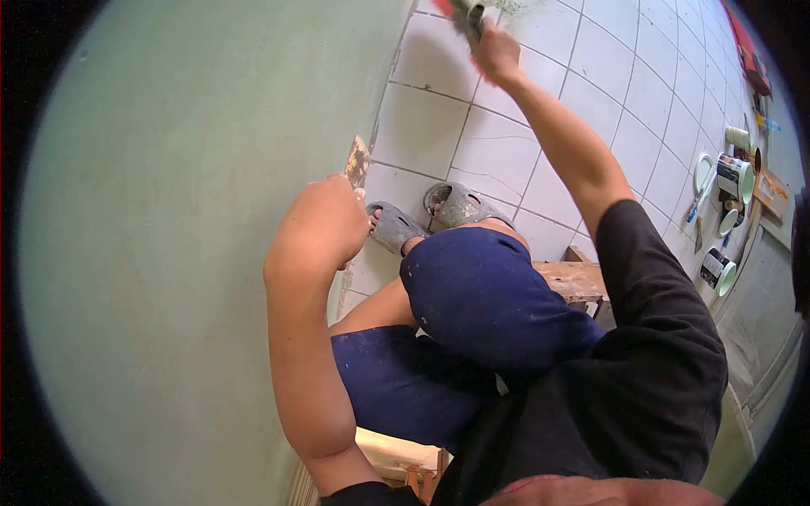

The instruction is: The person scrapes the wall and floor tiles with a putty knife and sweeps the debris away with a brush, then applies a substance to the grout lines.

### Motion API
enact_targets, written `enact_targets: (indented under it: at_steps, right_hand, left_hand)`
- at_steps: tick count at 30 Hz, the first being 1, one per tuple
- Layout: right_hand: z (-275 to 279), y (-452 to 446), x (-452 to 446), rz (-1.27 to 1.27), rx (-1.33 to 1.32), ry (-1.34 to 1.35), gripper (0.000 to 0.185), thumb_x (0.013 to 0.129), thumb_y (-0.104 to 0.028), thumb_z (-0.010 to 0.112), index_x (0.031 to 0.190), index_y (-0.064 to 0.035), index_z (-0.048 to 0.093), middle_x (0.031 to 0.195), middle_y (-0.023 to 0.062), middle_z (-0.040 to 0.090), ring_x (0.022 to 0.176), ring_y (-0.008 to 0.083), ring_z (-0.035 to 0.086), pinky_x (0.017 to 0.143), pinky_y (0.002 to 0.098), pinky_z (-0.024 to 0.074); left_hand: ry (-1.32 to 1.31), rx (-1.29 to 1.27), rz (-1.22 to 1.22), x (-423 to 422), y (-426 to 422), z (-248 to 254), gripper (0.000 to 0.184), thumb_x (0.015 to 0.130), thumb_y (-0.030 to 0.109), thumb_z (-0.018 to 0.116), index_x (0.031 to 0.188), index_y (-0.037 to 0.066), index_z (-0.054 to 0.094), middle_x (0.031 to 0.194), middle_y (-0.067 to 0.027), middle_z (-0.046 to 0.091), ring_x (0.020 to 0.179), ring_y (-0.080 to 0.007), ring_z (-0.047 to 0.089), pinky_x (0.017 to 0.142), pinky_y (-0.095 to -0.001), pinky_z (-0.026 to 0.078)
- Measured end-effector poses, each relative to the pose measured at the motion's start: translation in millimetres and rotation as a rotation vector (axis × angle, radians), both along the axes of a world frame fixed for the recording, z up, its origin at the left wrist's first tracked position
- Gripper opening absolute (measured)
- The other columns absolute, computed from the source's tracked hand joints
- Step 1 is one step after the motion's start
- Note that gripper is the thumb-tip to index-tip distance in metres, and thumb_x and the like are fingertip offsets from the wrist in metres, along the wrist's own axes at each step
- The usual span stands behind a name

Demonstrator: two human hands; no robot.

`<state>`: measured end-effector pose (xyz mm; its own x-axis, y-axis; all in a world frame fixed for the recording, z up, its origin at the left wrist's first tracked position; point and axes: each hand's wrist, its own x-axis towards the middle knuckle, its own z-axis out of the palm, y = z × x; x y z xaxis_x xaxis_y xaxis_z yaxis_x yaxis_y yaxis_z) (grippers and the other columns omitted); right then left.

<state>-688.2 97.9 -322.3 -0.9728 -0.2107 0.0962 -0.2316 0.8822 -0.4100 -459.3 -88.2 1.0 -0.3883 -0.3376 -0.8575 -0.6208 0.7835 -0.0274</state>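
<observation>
My left hand (321, 221) is closed round a putty knife (358, 160), close beside the pale green wall. The knife's blade points up and away from me and is smeared with tan and brown residue. Stretched far out over the tiled floor, my right hand (498, 52) grips what looks like a hand brush (469, 18), with a dark grey-green body and blurred red bristles. The top frame edge cuts off part of this brush. Greenish dust (516, 10) lies on the tiles beside it.
The green wall (186, 211) rises along my left. My feet in grey clogs (472, 205) are on white tiles (418, 126). A stained wooden bench (569, 281) is beside my leg. Paint tubs (734, 179), another tub (717, 271) and tools are at the far right.
</observation>
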Motion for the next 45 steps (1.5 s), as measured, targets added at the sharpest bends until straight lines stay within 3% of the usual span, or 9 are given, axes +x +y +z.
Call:
enact_targets:
  at_steps: [8,11,15,17,18,20,23,29,45]
  right_hand:
    - [11,-13,213,0.986,0.012,-0.521,0.026,0.089,-0.020,0.056,0.112,-0.0073,0.055,0.088,0.0197,0.067,0.081,0.0392,0.068,0.070,0.0501,0.0534]
    - [-30,-32,179,0.687,0.083,-0.507,0.031,0.085,-0.022,0.059,0.111,-0.0067,0.054,0.089,0.0223,0.066,0.081,0.0415,0.066,0.072,0.0513,0.0520]
    - [-19,-2,98,0.245,0.050,-0.373,0.034,0.090,-0.034,0.058,0.107,-0.0053,0.055,0.093,0.0231,0.067,0.083,0.0414,0.066,0.071,0.0528,0.0503]
    - [1,32,81,0.167,-0.053,-0.305,0.042,0.088,-0.042,0.062,0.114,-0.0088,0.055,0.094,0.0216,0.068,0.087,0.0401,0.067,0.074,0.0519,0.0504]
    - [-2,50,75,0.085,0.026,-0.327,0.047,0.088,-0.046,0.063,0.118,-0.0105,0.055,0.095,0.0216,0.069,0.088,0.0403,0.067,0.075,0.0519,0.0506]
    - [-3,95,76,0.000,0.052,-0.386,0.054,0.087,-0.047,0.065,0.126,-0.0101,0.055,0.102,0.0240,0.069,0.095,0.0418,0.066,0.080,0.0507,0.0508]
    - [2,153,112,-0.028,-0.023,-0.382,0.054,0.086,-0.047,0.065,0.120,-0.0050,0.060,0.102,0.0259,0.068,0.097,0.0441,0.064,0.084,0.0503,0.0503]
    - [-1,179,188,-0.224,-0.202,-0.339,0.051,0.081,-0.043,0.075,0.109,-0.0010,0.065,0.093,0.0199,0.071,0.087,0.0348,0.070,0.079,0.0405,0.0530]
    - [28,130,180,-0.103,-0.052,-0.425,0.049,0.084,-0.039,0.069,0.113,-0.0011,0.062,0.086,0.0228,0.070,0.082,0.0409,0.068,0.073,0.0476,0.0526]
  left_hand:
    - [-0.103,0.097,0.007,7,-2,-21,0.047,0.103,0.029,0.038,0.096,-0.015,0.054,0.082,-0.0284,0.064,0.058,-0.0365,0.068,0.055,-0.0430,0.058]
    - [-0.057,0.133,0.068,23,2,-49,0.044,0.101,0.026,0.042,0.090,-0.014,0.056,0.082,-0.0291,0.064,0.061,-0.0386,0.068,0.056,-0.0445,0.057]
    - [0.405,0.008,-0.412,81,-13,-149,0.038,0.097,0.020,0.042,0.092,-0.011,0.064,0.080,-0.0264,0.068,0.058,-0.0327,0.069,0.060,-0.0400,0.057]
    - [0.241,0.194,0.172,89,-6,-180,0.045,0.102,0.029,0.040,0.083,-0.007,0.061,0.069,-0.0228,0.064,0.049,-0.0291,0.063,0.050,-0.0394,0.053]
    - [0.254,0.187,0.181,95,-3,-209,0.045,0.102,0.029,0.040,0.083,-0.007,0.061,0.069,-0.0228,0.064,0.049,-0.0291,0.063,0.050,-0.0394,0.053]
    - [0.279,0.480,1.227,105,6,-271,0.043,0.103,0.031,0.042,0.075,0.000,0.054,0.060,-0.0135,0.055,0.043,-0.0214,0.051,0.042,-0.0371,0.043]
    - [0.286,0.619,1.475,96,31,-318,0.047,0.104,0.043,0.040,0.069,0.011,0.042,0.055,-0.0014,0.043,0.044,-0.0136,0.036,0.042,-0.0302,0.035]
    - [0.331,0.482,1.471,85,49,-359,0.045,0.103,0.041,0.044,0.071,0.009,0.045,0.057,-0.0029,0.046,0.044,-0.0144,0.040,0.041,-0.0307,0.036]
    - [0.323,0.362,1.489,52,36,-362,0.041,0.101,0.038,0.047,0.070,0.011,0.047,0.058,-0.0018,0.048,0.043,-0.0118,0.038,0.041,-0.0281,0.038]
